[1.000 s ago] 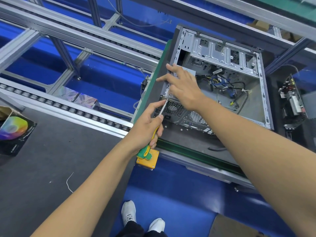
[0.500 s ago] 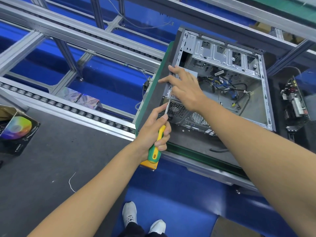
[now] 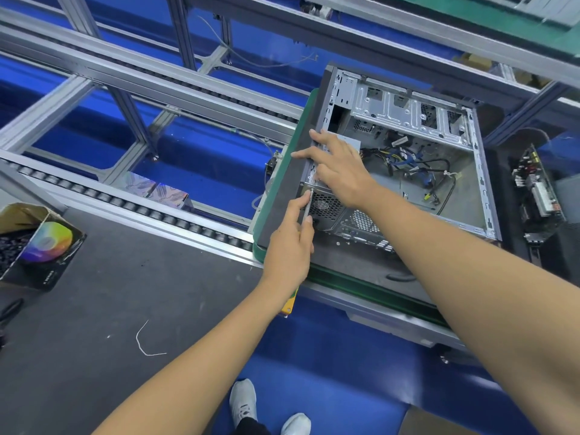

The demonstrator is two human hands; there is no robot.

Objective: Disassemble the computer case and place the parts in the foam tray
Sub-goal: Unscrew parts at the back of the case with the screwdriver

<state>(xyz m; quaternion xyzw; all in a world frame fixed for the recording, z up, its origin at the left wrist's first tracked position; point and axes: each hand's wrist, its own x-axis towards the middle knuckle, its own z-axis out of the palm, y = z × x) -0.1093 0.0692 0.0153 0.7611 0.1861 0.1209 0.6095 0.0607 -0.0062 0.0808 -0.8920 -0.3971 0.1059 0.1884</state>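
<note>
The computer case [image 3: 408,171] lies open on its side on the counter [image 3: 361,279]. The left grip [image 3: 290,243] is closed round a screwdriver [image 3: 308,205], whose metal shaft points up from it to the case's rear corner. Just above that, the right grip [image 3: 340,169] rests on the case's edge, fingers spread flat and holding nothing. Cables [image 3: 408,158] lie inside, right of both grips.

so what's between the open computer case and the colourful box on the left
In the head view, a roller conveyor rail and a stretch of dark mat lie between the computer case and the colourful box; the left hand also reaches across there.
</note>
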